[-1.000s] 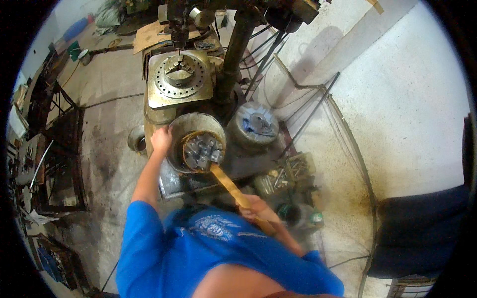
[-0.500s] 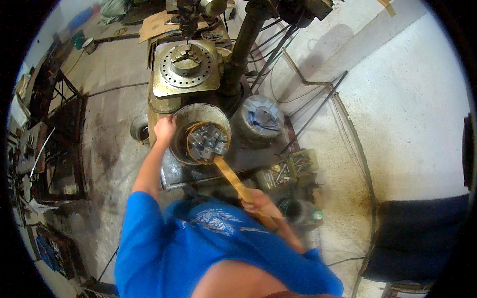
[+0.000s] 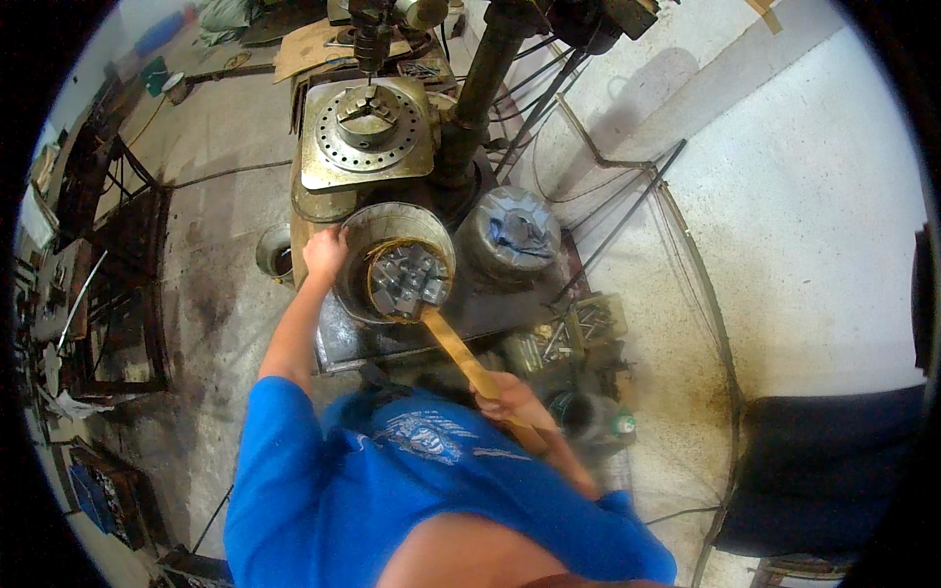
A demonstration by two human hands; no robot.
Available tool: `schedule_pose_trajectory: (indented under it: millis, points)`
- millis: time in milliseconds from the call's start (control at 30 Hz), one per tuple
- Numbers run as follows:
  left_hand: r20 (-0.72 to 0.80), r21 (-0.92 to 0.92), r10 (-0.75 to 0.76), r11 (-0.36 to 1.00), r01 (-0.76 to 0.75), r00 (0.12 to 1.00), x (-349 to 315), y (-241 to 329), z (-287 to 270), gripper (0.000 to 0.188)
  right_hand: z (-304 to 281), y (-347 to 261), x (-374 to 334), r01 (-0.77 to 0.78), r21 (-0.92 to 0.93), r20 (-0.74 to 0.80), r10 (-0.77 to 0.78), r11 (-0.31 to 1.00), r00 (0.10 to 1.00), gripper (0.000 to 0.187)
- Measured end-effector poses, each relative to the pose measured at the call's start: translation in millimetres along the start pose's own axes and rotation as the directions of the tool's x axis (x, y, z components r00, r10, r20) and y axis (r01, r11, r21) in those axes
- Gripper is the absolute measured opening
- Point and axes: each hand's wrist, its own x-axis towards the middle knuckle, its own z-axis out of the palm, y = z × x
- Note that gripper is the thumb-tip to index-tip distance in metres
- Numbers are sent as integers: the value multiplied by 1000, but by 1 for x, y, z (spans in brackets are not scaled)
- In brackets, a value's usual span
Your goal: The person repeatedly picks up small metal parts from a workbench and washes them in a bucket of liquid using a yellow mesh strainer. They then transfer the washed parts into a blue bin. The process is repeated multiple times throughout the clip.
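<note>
1. Bucket (image 3: 380, 223) of grey metal: this round vessel is standing on the bench (image 3: 495, 318) in front of the person, its mouth opening toward the camera.
2. Metal pieces (image 3: 410, 276), blocky and silvery-grey: these are lying heaped inside the bucket, with a brownish-yellow border partly ringing them.
3. Left hand (image 3: 325, 253): its fingers are curling closed over the bucket's left rim; the tips are disappearing from sight at the edge.
4. Wooden handle (image 3: 454, 350), flat and yellowish: it is slanting from the bucket's near right edge down toward the person's right side. A dark part is showing at its upper end, beside the metal pieces; its exact form is too small to tell.
5. Right hand (image 3: 510, 400): it is closing around the lower portion of the wooden handle, in front of the blue shirt (image 3: 441, 490).
6. Three-jaw chuck (image 3: 368, 120): it is sitting on a round, hole-ringed plate (image 3: 333, 157) beyond the bucket, beneath the drill spindle (image 3: 371, 44).
7. Drum (image 3: 487, 257): this squat container is standing just right of the bucket, a blue cloth (image 3: 520, 238) lying on top.
</note>
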Motion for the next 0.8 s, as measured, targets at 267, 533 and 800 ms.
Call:
schedule_pose_trajectory:
  millis: [267,533,800]
  points:
    - [22,21,-23,1000,22,1000,0,2,-2,27,0,0,-1,-23,-51,-71,19,998,997,42]
    - [23,-2,-36,999,36,999,0,1,-1,27,4,-2,-2,-79,-98,-186,60,992,981,47]
    - [60,17,-52,999,51,997,-1,8,-10,27,8,-4,-2,-78,-100,-173,60,992,983,50]
